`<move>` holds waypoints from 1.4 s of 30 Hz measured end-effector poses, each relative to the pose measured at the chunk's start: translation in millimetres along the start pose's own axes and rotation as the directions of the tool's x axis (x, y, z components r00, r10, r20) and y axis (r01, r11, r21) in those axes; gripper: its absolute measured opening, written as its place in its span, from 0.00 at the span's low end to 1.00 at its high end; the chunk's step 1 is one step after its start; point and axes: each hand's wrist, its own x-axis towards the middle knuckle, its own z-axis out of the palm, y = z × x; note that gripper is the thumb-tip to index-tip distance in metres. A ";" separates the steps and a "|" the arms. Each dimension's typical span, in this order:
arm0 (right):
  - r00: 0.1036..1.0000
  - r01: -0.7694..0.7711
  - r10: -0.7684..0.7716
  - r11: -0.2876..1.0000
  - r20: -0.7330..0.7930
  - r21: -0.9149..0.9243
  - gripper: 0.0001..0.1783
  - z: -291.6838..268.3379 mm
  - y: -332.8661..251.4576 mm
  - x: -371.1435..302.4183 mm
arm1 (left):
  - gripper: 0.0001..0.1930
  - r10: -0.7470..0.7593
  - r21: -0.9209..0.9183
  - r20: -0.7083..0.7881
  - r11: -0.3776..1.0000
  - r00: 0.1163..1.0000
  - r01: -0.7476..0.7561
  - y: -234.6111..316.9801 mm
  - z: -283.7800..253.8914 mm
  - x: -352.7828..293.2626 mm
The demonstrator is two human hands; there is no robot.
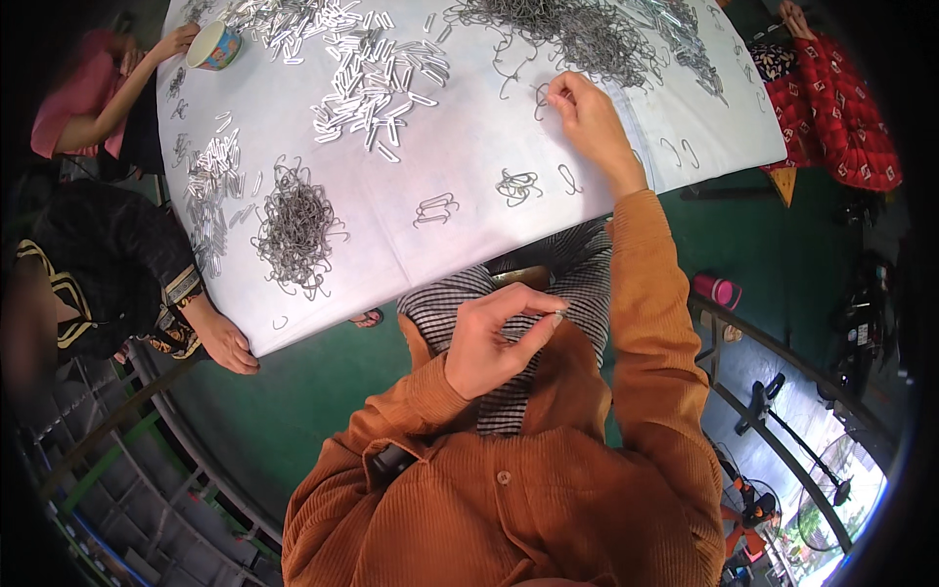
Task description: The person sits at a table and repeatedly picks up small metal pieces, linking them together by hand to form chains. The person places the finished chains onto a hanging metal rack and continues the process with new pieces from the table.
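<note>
Over my lap, off the table's near edge, my left hand [494, 338] is closed in a pinch. A tiny pale, shiny bit shows at its thumb and fingertip, too small to name. My right hand [585, 115] reaches over the white-covered table [469, 117], fingers pinched at a bent wire hook [540, 101]. Just beyond it spreads a large tangled heap of grey wire hooks [606, 44]. Nearer me lie a small cluster of hooks [516, 187], a short row of hooks [434, 209] and a single hook [570, 180].
White, narrow strip-like pieces [377, 88] are strewn across the far middle. Another hook pile [298, 227] sits at left. One person's hand touches a tub [213, 46]; another person's hand [230, 342] rests on the left table corner. A person in red sits at right.
</note>
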 end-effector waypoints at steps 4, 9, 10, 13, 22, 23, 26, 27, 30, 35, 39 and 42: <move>0.992 0.110 -0.108 0.993 0.067 -0.039 0.03 3.9 0.3 -10.3 | 0.07 0.034 0.017 0.018 0.999 0.999 -0.034 0.9 -1.6 3.2; 0.875 0.411 -0.392 0.912 0.284 -0.007 0.05 56.2 -72.4 -57.5 | 0.08 0.090 0.021 0.029 0.996 0.995 -0.091 -1.0 -3.0 4.0; 0.863 0.435 -0.418 0.901 0.283 0.005 0.05 66.5 -75.5 -59.7 | 0.08 0.082 0.026 0.025 0.996 0.996 -0.083 -0.8 -2.6 3.1; 0.835 0.486 -0.475 0.873 0.276 0.035 0.04 77.4 -83.6 -60.3 | 0.08 0.067 0.033 0.017 0.997 0.998 -0.067 1.9 -3.7 2.7; 1.000 0.014 -0.015 0.983 -0.002 -0.185 0.11 -2.3 -8.5 21.3 | 0.06 0.054 0.022 0.025 0.998 0.998 -0.054 6.8 -7.8 0.4; 0.998 0.065 -0.061 0.979 0.026 -0.191 0.12 -4.7 -1.1 30.5 | 0.07 0.053 0.032 0.033 0.998 0.998 -0.054 6.4 -6.9 0.1; 0.978 0.184 -0.156 0.957 0.140 -0.224 0.11 -0.2 34.8 46.3 | 0.07 0.093 0.068 0.038 0.993 0.995 -0.095 10.6 -1.2 0.5; 0.972 0.185 -0.146 0.957 0.182 -0.223 0.07 7.2 37.0 53.5 | 0.07 0.123 0.111 0.027 0.986 0.992 -0.125 9.3 -0.3 0.8; 0.967 0.114 -0.048 0.960 0.249 -0.257 0.04 23.5 55.1 68.6 | 0.07 0.102 0.109 0.002 0.989 0.995 -0.102 8.9 4.9 0.2; 0.949 0.068 0.043 0.939 0.311 -0.338 0.03 9.9 36.2 56.6 | 0.07 0.047 0.007 0.000 0.999 0.999 -0.047 -2.5 10.3 -1.5; 0.964 0.123 -0.023 0.921 0.264 -0.368 0.08 17.4 48.6 43.6 | 0.06 0.008 -0.027 0.030 1.000 1.000 -0.008 -0.1 13.7 -0.8; 0.977 0.163 -0.111 0.940 0.182 -0.301 0.08 16.9 39.4 34.5 | 0.05 0.009 -0.021 0.024 1.000 1.000 -0.009 1.7 13.2 -1.4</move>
